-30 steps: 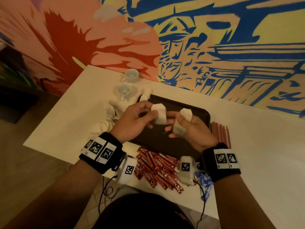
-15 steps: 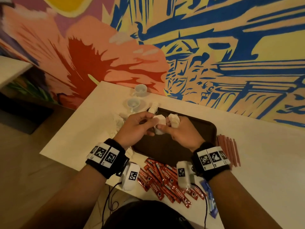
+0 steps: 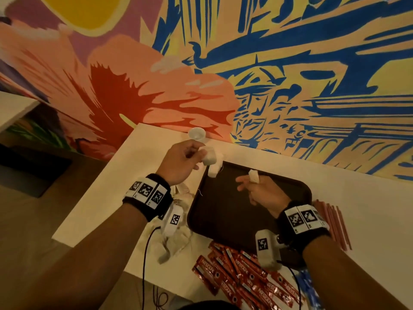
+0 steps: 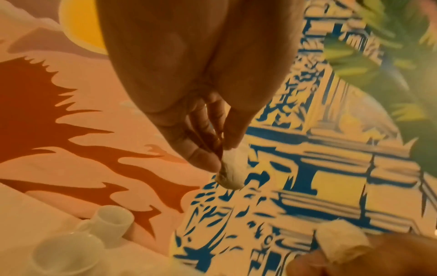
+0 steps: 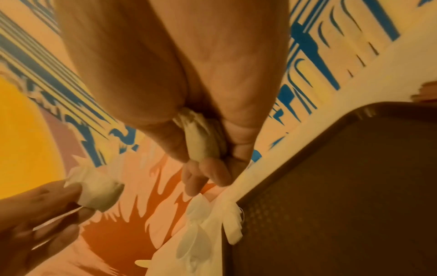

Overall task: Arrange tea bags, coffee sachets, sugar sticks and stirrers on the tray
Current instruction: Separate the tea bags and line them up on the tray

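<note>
a: head view: a white tea bag (image 3: 209, 156) is pinched in the left hand (image 3: 181, 163) over the far left corner of the dark tray (image 3: 225, 211); another tea bag (image 3: 253, 176) is gripped in the right hand (image 3: 263, 192) above the tray's middle. a third bag (image 3: 213, 172) seems to lie at that corner.

b: the held bags are best lowered flat beside it, strings tucked in. coffee sachets (image 3: 243, 274) and stirrers (image 3: 333, 222) are left on the tabletop (image 3: 368, 209).

a: left wrist view: the bag (image 4: 232, 172) is clamped between thumb and fingertips (image 4: 203, 158); cups (image 4: 111, 223) are blurred.

b: right wrist view: the bag (image 5: 201, 141) is held in curled fingers (image 5: 212, 173). whether the bag at the rim (image 5: 232, 222) lies inside the tray cannot be told; sugar sticks cannot be picked out.
</note>
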The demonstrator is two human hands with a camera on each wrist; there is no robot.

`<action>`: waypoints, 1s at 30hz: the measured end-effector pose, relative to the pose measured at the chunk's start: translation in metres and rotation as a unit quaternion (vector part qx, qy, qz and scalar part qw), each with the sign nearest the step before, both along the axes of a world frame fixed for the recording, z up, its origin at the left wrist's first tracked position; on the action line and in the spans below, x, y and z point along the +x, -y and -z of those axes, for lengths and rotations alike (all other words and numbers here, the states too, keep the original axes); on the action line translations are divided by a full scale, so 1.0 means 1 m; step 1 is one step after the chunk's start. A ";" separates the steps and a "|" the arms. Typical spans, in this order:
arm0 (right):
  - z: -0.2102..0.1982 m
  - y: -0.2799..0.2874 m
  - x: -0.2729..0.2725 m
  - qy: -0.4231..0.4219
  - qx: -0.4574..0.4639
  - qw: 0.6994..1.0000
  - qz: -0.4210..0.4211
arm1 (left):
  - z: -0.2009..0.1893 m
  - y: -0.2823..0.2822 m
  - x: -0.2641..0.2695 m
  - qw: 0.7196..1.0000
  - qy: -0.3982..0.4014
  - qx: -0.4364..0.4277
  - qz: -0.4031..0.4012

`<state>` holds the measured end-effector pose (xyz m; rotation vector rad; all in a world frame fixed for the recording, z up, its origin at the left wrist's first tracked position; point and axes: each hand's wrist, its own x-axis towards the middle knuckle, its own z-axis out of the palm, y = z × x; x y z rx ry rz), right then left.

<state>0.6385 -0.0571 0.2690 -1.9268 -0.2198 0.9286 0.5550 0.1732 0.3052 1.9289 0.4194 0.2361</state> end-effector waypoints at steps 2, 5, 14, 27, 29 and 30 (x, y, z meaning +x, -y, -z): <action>0.016 -0.008 0.006 -0.030 -0.017 0.999 0.022 | 0.024 -0.019 0.017 0.999 -0.028 0.038 0.010; 0.039 -0.021 0.015 -0.085 -0.036 0.994 0.055 | 0.067 -0.040 0.038 0.985 -0.103 0.119 0.065; 0.093 -0.066 0.040 -0.156 -0.048 0.980 0.111 | 0.170 -0.051 0.073 0.920 -0.273 0.188 0.209; 0.149 -0.119 0.082 -0.210 -0.027 0.955 0.208 | 0.195 -0.059 0.104 0.961 -0.209 0.157 0.088; 0.153 -0.124 0.086 -0.213 -0.022 0.952 0.217 | 0.193 -0.053 0.092 0.963 -0.191 0.171 0.085; 0.155 -0.126 0.088 -0.212 -0.019 0.951 0.223 | 0.193 -0.051 0.086 0.960 -0.187 0.186 0.093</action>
